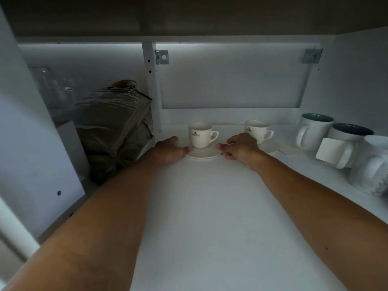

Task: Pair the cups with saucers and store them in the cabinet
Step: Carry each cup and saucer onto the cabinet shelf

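Note:
A small white cup (200, 135) with a dark crest stands upright on a white saucer (203, 153) deep on the white cabinet shelf (210, 217). My left hand (171, 151) grips the saucer's left rim and my right hand (241, 148) grips its right rim. Behind my right hand a second crested cup (257, 130) sits on its own saucer (269, 148), partly hidden by my fingers.
Three larger mugs (315, 131) (344, 141) (371, 164) stand along the right wall. A crinkled foil bag (113, 127) fills the left compartment past the white divider (153, 91), with clear glasses (54, 91) behind it.

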`<action>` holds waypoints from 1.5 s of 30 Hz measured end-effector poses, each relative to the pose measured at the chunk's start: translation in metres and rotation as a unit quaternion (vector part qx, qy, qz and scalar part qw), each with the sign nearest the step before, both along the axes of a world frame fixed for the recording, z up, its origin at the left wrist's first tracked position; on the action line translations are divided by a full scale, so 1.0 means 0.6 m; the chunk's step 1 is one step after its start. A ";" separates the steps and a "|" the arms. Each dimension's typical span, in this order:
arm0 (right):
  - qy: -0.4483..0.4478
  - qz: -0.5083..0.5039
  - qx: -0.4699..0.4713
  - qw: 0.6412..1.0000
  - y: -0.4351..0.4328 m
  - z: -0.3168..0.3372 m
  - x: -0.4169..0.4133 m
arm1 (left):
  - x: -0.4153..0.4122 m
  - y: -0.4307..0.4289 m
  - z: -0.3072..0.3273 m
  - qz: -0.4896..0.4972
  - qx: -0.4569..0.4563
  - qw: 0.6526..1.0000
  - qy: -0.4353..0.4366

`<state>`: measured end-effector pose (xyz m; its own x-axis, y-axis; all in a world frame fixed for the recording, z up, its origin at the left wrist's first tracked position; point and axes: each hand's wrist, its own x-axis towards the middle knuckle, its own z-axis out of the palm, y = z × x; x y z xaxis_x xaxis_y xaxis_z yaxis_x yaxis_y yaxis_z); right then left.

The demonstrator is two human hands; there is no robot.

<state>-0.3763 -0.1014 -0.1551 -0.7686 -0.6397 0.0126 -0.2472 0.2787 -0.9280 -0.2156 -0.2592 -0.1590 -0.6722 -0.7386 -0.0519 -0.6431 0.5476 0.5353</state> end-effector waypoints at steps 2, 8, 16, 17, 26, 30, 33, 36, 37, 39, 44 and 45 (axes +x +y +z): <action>0.027 0.008 0.017 0.999 0.016 0.003 0.007 | 0.011 0.017 0.000 0.021 0.003 1.000 0.020; 0.286 0.084 0.186 0.936 0.096 0.007 0.056 | 0.054 0.101 -0.007 0.013 -0.107 0.994 0.021; 0.390 0.099 0.380 0.833 0.196 0.013 0.153 | 0.141 0.211 -0.005 -0.073 -0.166 0.981 -0.069; 0.380 0.102 0.393 0.831 0.214 0.014 0.170 | 0.155 0.224 -0.004 -0.082 -0.156 0.981 -0.086; 0.308 0.111 0.453 0.829 0.386 0.094 0.337 | 0.325 0.355 0.079 -0.181 -0.147 0.957 -0.170; 0.276 0.112 0.467 0.833 0.456 0.179 0.429 | 0.407 0.426 0.162 -0.214 -0.124 0.952 -0.183; 0.252 0.111 0.476 0.835 0.507 0.246 0.496 | 0.464 0.466 0.231 -0.232 -0.115 0.946 -0.193; 0.225 0.122 0.481 0.838 0.558 0.312 0.558 | 0.520 0.503 0.298 -0.231 -0.099 0.948 -0.195; 0.227 0.122 0.482 0.837 0.576 0.336 0.573 | 0.536 0.516 0.321 -0.229 -0.091 0.950 -0.192; 0.234 0.120 0.484 0.835 0.607 0.387 0.596 | 0.562 0.536 0.366 -0.227 -0.080 0.952 -0.187; 0.254 0.115 0.480 0.832 0.653 0.506 0.618 | 0.595 0.566 0.486 -0.225 -0.093 0.955 -0.172; 0.259 0.113 0.477 0.832 0.657 0.528 0.618 | 0.596 0.571 0.512 -0.224 -0.100 0.955 -0.168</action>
